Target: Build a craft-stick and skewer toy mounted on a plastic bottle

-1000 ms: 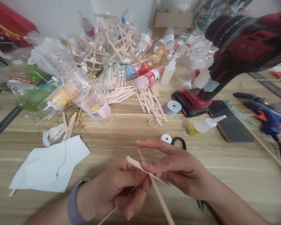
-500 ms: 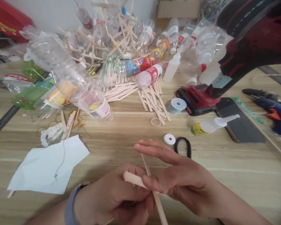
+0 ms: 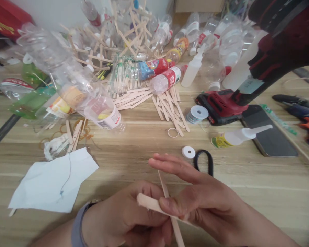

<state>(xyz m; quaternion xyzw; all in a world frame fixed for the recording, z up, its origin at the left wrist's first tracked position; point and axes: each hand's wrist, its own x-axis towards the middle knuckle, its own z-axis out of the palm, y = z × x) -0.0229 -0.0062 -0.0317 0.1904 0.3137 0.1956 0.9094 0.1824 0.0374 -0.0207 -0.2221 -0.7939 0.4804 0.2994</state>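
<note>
Two wooden craft sticks cross each other between my hands near the bottom of the view. My right hand pinches the upper craft stick with its thumb on top, close to the crossing; its other fingers stretch out to the left. My left hand is curled around the crossing from below and grips the lower craft stick, which runs from above the thumb down to the bottom edge. The left fingertips are partly hidden under the sticks.
A white paper with a thread lies at left. Beyond my hands are a white disc, a black scissor handle, a glue bottle, a thread spool and a red-black power tool. Loose sticks and plastic bottles lie behind.
The view has shifted slightly, so things at the right sit a little farther right. My hands keep their hold on the crossed sticks, with the upper one turned very slightly.
</note>
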